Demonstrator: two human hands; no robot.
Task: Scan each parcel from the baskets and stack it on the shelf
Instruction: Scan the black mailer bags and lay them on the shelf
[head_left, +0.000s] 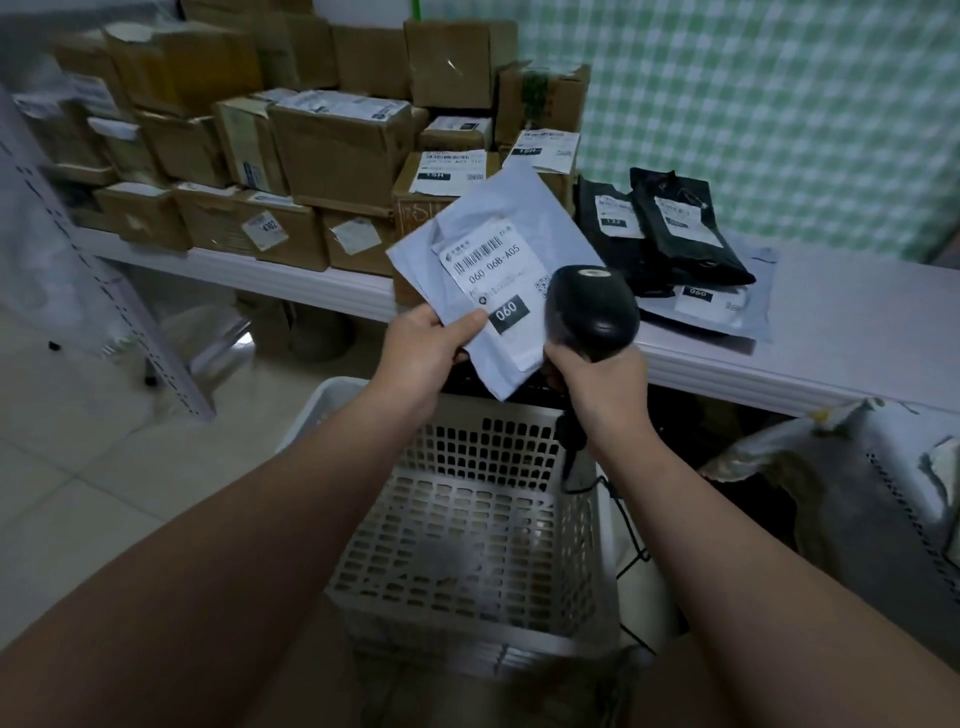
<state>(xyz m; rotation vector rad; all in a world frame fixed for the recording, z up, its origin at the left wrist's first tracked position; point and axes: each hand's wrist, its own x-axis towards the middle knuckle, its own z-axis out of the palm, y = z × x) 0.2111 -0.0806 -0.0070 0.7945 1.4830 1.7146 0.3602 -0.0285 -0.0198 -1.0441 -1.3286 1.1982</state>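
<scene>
Two forearms are reaching out over a white perforated basket sitting on the floor just below the hands. The left hand is pinching the lower edge of a pale parcel between thumb and fingers. It is holding the parcel tilted, label up, above the basket's far rim and in front of the shelf edge. The right hand is gripping the handle of a black scanner. Its head is covering the label's right corner, and its cable is trailing down beside the basket. Behind the parcel, cardboard boxes are crowding the shelf's left half. Black mailers are lying on a grey mailer to the right. A second basket is standing at the far right.
</scene>
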